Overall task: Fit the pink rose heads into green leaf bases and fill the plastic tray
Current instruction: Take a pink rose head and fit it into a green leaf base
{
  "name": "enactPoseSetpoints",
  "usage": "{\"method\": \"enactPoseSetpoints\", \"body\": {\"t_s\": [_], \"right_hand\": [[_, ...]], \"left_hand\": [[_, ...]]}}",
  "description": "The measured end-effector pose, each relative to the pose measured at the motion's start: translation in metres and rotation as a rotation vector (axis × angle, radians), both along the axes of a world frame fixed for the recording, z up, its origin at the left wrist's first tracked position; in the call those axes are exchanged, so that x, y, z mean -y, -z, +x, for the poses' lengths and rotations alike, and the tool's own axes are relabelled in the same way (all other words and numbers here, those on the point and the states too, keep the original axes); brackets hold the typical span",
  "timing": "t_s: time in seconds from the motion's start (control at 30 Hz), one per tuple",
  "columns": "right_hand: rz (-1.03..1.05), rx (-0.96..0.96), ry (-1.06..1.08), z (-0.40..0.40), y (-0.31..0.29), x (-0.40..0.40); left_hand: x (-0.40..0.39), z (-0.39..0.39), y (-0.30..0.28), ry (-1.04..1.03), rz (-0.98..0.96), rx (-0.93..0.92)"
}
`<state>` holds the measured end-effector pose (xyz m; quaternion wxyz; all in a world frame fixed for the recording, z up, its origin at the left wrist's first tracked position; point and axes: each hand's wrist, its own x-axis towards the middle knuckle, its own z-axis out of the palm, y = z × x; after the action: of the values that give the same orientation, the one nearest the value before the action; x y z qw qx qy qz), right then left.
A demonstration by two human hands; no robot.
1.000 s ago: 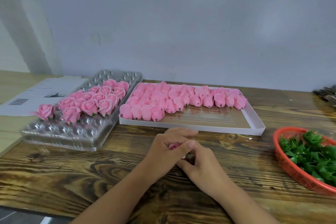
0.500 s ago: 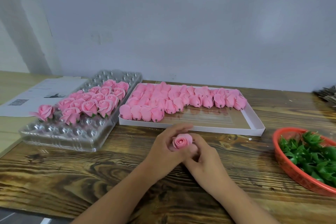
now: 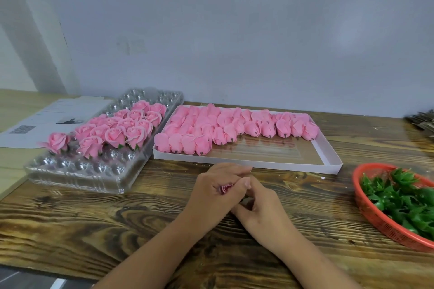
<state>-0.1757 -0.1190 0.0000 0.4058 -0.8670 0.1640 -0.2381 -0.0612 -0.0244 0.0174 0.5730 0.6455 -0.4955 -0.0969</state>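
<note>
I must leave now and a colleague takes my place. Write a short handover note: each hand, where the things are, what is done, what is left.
Left hand grips a pink rose head; right hand pinches at its underside, the base there hidden.
Clear plastic tray, left: middle rows filled with finished roses, near and far cells empty.
White box, centre: loose rose heads.
Red basket, right: green leaf bases.
Left: finish this rose, tray it, repeat.

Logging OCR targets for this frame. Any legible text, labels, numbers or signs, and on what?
None legible.
Paper sheets at the table's far left: printed lines, a dark picture and a QR-like block, all too blurred to read.
Plastic tray, white box, red basket: no visible markings.
</note>
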Motion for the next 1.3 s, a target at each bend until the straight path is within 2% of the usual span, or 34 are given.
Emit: {"method": "enactPoseSetpoints", "body": {"t_s": [0.17, 0.33, 0.7, 0.93, 1.07, 1.3], "right_hand": [[0.013, 0.019, -0.009, 0.0, 0.0, 0.0], [0.012, 0.032, -0.009, 0.0, -0.001, -0.001], [0.042, 0.078, 0.032, -0.001, 0.0, 0.001], [0.086, 0.129, 0.075, -0.001, -0.002, 0.001], [0.146, 0.169, 0.137, 0.001, 0.0, 0.003], [0.075, 0.16, 0.213, 0.004, 0.005, 0.009]], "left_hand": [[-0.001, -0.001, -0.001, -0.019, 0.045, 0.052], [-0.002, 0.0, 0.0, -0.001, 0.097, -0.025], [0.001, -0.002, 0.005, 0.065, 0.07, -0.106], [0.003, 0.006, 0.008, 0.122, 0.216, -0.189], [0.003, 0.008, 0.012, 0.092, 0.206, -0.249], [0.001, 0.012, 0.011, 0.008, 0.182, -0.298]]}}
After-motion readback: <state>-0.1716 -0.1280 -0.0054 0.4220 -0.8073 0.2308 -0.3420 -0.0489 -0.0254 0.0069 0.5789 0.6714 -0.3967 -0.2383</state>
